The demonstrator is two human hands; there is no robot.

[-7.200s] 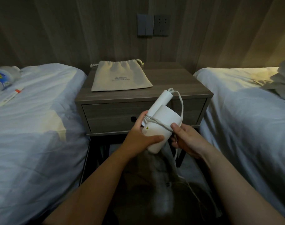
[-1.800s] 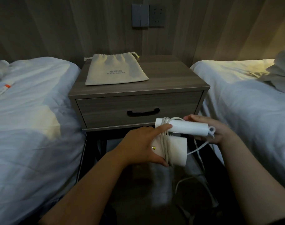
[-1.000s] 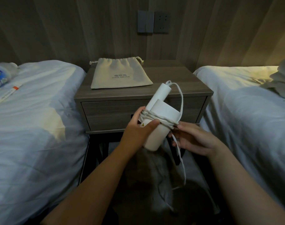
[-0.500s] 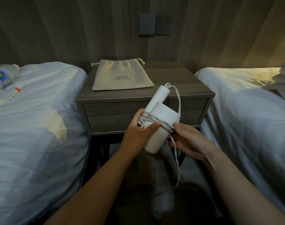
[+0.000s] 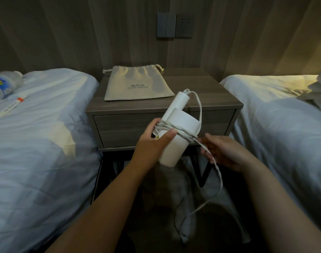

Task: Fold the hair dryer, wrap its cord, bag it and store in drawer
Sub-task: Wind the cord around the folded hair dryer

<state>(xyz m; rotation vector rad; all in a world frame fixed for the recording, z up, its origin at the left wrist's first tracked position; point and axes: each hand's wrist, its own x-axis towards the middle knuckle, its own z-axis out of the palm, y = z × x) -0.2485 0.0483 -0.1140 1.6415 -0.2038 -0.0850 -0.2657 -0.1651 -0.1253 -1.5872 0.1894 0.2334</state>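
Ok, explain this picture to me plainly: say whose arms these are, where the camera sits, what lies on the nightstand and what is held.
No machine here: a person wears a camera on the head, looking down, so both bare arms enter from below. The left hand grips a folded white hair dryer with several turns of its cord round it. The right hand holds the loose cord, which hangs toward the floor. On the nightstand lies a flat drawstring bag; its drawer is closed. A bottle lies on the bed at the picture's left.
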